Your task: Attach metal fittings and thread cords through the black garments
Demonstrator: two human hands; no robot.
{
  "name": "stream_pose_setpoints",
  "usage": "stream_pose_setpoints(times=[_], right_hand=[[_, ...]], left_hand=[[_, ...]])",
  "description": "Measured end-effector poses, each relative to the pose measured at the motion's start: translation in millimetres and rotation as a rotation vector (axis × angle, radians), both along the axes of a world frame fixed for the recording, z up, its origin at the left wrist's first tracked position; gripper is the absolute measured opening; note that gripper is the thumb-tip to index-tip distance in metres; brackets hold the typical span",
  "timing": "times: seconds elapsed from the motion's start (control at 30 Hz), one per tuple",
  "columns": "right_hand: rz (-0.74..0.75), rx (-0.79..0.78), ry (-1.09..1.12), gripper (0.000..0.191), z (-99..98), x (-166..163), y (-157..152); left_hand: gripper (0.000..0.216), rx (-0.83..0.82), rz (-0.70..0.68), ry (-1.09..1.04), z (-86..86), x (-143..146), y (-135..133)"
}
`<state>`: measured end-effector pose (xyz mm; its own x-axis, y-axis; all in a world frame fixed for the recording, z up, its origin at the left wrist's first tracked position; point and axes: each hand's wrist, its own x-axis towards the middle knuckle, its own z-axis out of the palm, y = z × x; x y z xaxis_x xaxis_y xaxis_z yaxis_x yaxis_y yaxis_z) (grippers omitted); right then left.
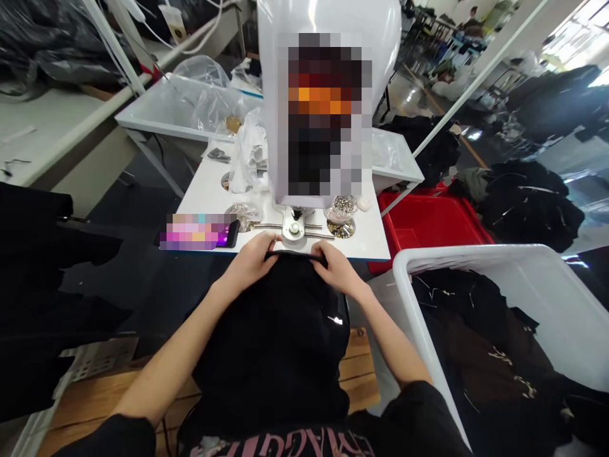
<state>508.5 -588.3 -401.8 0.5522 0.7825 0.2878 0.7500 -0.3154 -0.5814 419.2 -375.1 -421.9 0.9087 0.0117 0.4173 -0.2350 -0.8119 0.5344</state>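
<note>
My left hand [250, 260] and my right hand [337, 270] both grip the upper edge of a black cloth garment [276, 343], which hangs down over my lap. Just beyond my fingers, the steel base of a white press machine [294, 225] sits on a white worktable [209, 203], with coiled springs running out to both sides. Shallow dishes of small metal parts [340, 212] stand on each side of the press. A phone [200, 231] with a blurred screen lies on the table left of my left hand.
A white bin [499, 330] of black garments stands at my right, with a red tub [428, 222] beyond it. Loose plastic bags [204, 95] lie in a white tray behind the table. A dark cloth pile [38, 266] sits at my left, and a wooden bench [361, 362] lies below.
</note>
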Motion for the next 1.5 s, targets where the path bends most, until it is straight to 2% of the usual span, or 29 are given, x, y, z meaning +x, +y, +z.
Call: stream_pose_setpoints(times=[0.07,0.2,0.33,0.47,0.63,0.7,0.77,0.87,0.93,1.0,1.07,1.13,1.2,1.27,1.3,1.33,1.37,1.4,1.47,1.5], right_hand=[[0.088,-0.042,-0.190,0.016,1.0,-13,-26],[0.066,0.039,-0.480,0.025,-17.5,-41,-61],[0.022,0.139,-0.491,0.026,-35.2,-61,-70],[-0.031,0.203,-0.466,0.026,-42.9,-67,-68],[-0.051,0.213,-0.392,0.027,-52.8,-73,-68],[-0.098,0.188,-0.300,0.023,-58.0,-74,-67],[-0.196,0.128,-0.150,0.018,-64.4,-71,-68],[-0.451,0.031,0.072,0.016,-78.7,-52,-81],[-0.692,0.044,0.175,0.015,-92.7,-31,-100],[-0.885,0.110,0.281,0.014,-109.8,-12,-122],[-0.909,0.144,0.383,0.017,-128.2,-1,-138],[-0.829,0.126,0.466,0.021,-146.2,-2,-143],[-0.727,0.080,0.542,0.026,-162.1,-14,-136],[-0.637,0.024,0.607,0.030,-174.7,-35,-122],[-0.604,-0.004,0.626,0.031,-179.3,-46,-115],[-0.580,-0.031,0.635,0.031,-182.7,-58,-108],[-0.568,-0.054,0.632,0.031,-185.0,-68,-102],[-0.564,-0.073,0.621,0.031,-186.1,-78,-97],[-0.569,-0.104,0.590,0.031,-186.0,-92,-91],[-0.569,-0.115,0.576,0.031,-185.0,-97,-89]], left_hand=[[0.018,0.100,-0.095,-0.073,0.6,-24,-1],[0.020,0.233,-0.215,-0.254,-11.7,-59,-12],[0.019,0.236,-0.225,-0.338,-22.2,-68,-22],[0.017,0.195,-0.205,-0.363,-24.5,-66,-23],[0.014,0.163,-0.218,-0.332,-30.9,-69,-19],[0.013,0.132,-0.204,-0.253,-36.1,-73,-20],[0.011,0.076,-0.130,-0.098,-43.0,-79,-24],[0.029,0.027,0.010,0.217,-59.0,-100,-34],[0.041,0.018,0.002,0.408,-74.3,-122,-41],[0.038,-0.009,-0.068,0.566,-90.6,-148,-48],[0.034,-0.047,-0.059,0.668,-104.0,-171,-53],[0.032,-0.078,0.053,0.708,-111.2,-186,-56],[0.034,-0.070,0.261,0.705,-112.5,-195,-55],[0.044,-0.034,0.601,0.664,-111.3,-200,-51],[0.059,-0.057,0.787,0.648,-111.2,-202,-48],[0.076,-0.145,0.941,0.656,-111.8,-204,-45],[0.088,-0.315,1.021,0.688,-113.3,-205,-42],[0.091,-0.546,1.029,0.725,-115.4,-205,-40],[0.075,-1.002,0.939,0.737,-119.5,-203,-40],[0.064,-1.162,0.914,0.696,-119.9,-201,-42]])
